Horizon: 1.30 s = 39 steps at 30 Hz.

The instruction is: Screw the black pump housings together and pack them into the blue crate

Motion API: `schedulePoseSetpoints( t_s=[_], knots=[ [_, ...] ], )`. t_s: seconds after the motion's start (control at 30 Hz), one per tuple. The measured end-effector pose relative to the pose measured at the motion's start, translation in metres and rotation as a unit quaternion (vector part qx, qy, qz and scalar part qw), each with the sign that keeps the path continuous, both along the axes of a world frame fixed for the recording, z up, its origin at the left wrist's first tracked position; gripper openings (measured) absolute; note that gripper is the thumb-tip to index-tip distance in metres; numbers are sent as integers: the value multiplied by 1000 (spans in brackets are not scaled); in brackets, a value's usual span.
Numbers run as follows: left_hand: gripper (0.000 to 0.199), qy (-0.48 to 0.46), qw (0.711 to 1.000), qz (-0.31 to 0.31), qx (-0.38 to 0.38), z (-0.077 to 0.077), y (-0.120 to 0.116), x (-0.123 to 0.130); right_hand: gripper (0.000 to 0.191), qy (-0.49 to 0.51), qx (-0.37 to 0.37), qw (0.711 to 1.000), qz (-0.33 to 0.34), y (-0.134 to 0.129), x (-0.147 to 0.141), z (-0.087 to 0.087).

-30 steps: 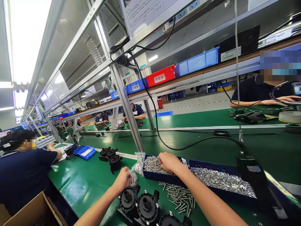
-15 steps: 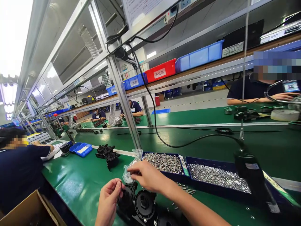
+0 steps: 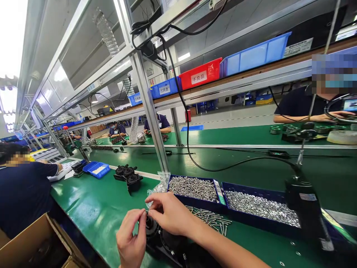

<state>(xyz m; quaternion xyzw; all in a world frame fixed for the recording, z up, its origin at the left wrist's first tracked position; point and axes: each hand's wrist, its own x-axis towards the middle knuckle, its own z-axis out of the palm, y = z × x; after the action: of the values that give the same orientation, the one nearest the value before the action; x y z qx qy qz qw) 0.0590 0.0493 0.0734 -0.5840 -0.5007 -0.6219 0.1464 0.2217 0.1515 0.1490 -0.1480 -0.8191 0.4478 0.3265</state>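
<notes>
My left hand (image 3: 131, 234) is closed in a pinch over the near edge of a black plastic housing (image 3: 167, 247), thumb against forefinger. From the right, my right hand (image 3: 174, 216) reaches in above the same housing, its thumb and forefinger curled close to my left fingertips. Whatever either pinch holds is too small or hidden to make out. Part of the housing is covered by my right hand and forearm. Behind the right hand lies a clear plastic bag (image 3: 160, 186). Loose long screws (image 3: 213, 217) are scattered on the green bench just beyond my right forearm.
One blue tray holds screws (image 3: 193, 188), another holds washers (image 3: 259, 206). A black power screwdriver (image 3: 302, 208) hangs at right on its cable. More black housings (image 3: 129, 178) stand at left. A cardboard box (image 3: 39, 245) is lower left. Co-workers sit left and across.
My two hands have come closer together over the black housing, the right shifting slightly left and down. The camera view has tilted slightly, and more of the loose screws shows.
</notes>
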Motion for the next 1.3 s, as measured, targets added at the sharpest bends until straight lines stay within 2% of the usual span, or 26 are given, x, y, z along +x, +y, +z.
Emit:
schedulePoseSetpoints(
  t_s=[0.07,0.1,0.2,0.27,0.37,0.43,0.5,0.53,0.63,0.73,0.8,1.0,1.3],
  knots=[
    [34,91,995,1,44,4,0,-2,37,9,-48,999,20,1,-4,-5],
    [38,107,993,-4,52,6,0,-4,37,14,-78,996,32,2,-6,-8],
    [35,84,996,-32,19,12,-3,-8,37,25,-154,985,75,6,-10,-13],
    [30,60,997,-45,-10,14,-5,-10,32,22,-165,982,93,9,-10,-14],
    [21,13,999,-38,-22,10,-8,-12,19,-14,-87,993,73,16,-7,-12],
    [12,-73,996,-16,-40,3,-11,-13,20,-81,49,995,39,22,-4,-10],
    [19,-192,978,1,-78,-5,-15,-14,24,-159,182,970,15,26,-1,-10],
    [27,-250,963,4,-101,-9,-17,-15,24,-192,224,956,12,28,0,-11],
    [48,-363,920,4,-149,-20,-24,-18,18,-260,282,923,23,25,-1,-16],
    [55,-397,902,13,-171,-26,-28,-18,20,-317,352,880,29,18,-3,-19],
    [56,-402,899,20,-174,-26,-30,-16,22,-336,374,864,30,13,-5,-18],
    [56,-400,902,40,-159,-21,-25,-8,20,-369,374,850,44,7,-11,-10],
    [61,-423,889,46,-167,-21,-21,-7,19,-365,349,863,33,-6,-20,-8]
  ],
)
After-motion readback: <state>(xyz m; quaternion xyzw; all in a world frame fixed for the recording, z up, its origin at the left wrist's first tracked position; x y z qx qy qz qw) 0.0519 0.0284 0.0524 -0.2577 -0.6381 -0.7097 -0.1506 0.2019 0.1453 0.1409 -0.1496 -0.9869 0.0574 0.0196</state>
